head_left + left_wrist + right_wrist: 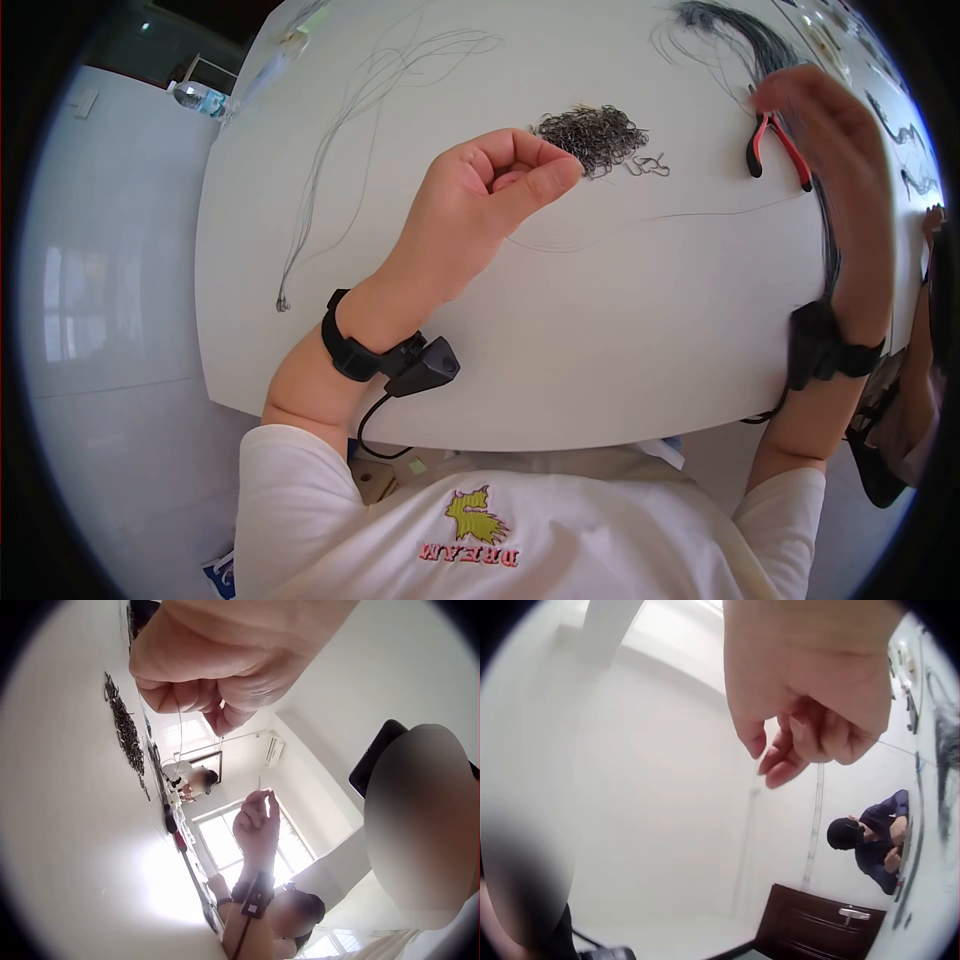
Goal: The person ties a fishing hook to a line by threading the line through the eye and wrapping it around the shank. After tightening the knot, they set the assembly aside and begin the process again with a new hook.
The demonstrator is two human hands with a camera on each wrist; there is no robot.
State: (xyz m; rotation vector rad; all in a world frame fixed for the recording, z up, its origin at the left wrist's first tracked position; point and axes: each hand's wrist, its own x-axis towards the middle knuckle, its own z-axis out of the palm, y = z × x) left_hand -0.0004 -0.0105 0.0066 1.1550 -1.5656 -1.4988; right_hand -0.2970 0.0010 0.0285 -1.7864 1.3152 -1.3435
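Observation:
In the head view my left hand (490, 190) is raised over the table, thumb and forefinger pinched together and the other fingers curled. A thin line (179, 727) hangs from its fingers in the left wrist view. Just beyond lies a pile of small bent, dark metal hooks (592, 138), a few strayed to its right. My right hand (840, 150), blurred, is raised at the right above red-handled pliers (780, 150). From its curled fingers a thin line (900, 749) runs off in the right wrist view; its thumb and forefinger tips are slightly apart.
A looped bundle of thin lines (320, 160) lies along the table's left side. A dark hank of lines (745, 35) stretches down the right, partly behind my right arm. A water bottle (200, 98) is at the far left. Another person (877, 840) sits farther off.

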